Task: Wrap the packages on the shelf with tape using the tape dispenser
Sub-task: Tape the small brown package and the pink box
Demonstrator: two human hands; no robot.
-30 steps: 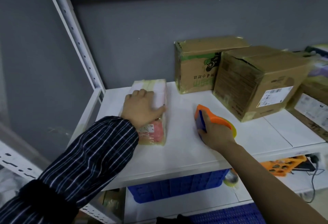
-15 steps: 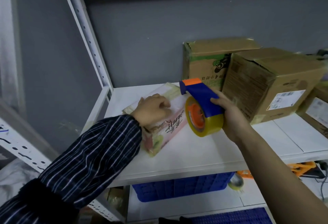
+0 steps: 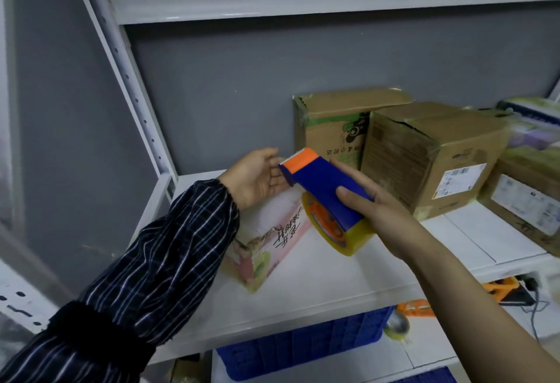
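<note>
On the white shelf (image 3: 333, 285), toward its left end, I see the package (image 3: 272, 240) lying flat and turned at an angle, a pink-and-green printed box with dark lettering along its long side. My view has the left hand (image 3: 254, 176) raised over the package's far end, palm turned to the right, fingers straight and loose, gripping nothing. Its fingertips reach the orange head of the tape dispenser (image 3: 321, 185), and I cannot tell whether they touch the tape there. The right hand (image 3: 378, 215) is clenched round the dispenser's blue body, thumb laid across the top, and holds it in the air just beside the package, toothed edge aimed up and left. The yellowish tape roll (image 3: 348, 237) hangs at the dispenser's lower end, over the bare shelf just right of the package. Further back, against the grey wall, a tall cardboard box (image 3: 330, 128) with green print stands upright, and a larger brown box (image 3: 430, 155) with a white label sits touching it in front and to the right. Another labelled box (image 3: 527, 200) sits at the right edge. Below the shelf I can see a blue crate (image 3: 303, 343) and, on the lower level, an orange object (image 3: 415, 307) too blurred to name. A striped sleeve (image 3: 169, 261) covers the left forearm.
</note>
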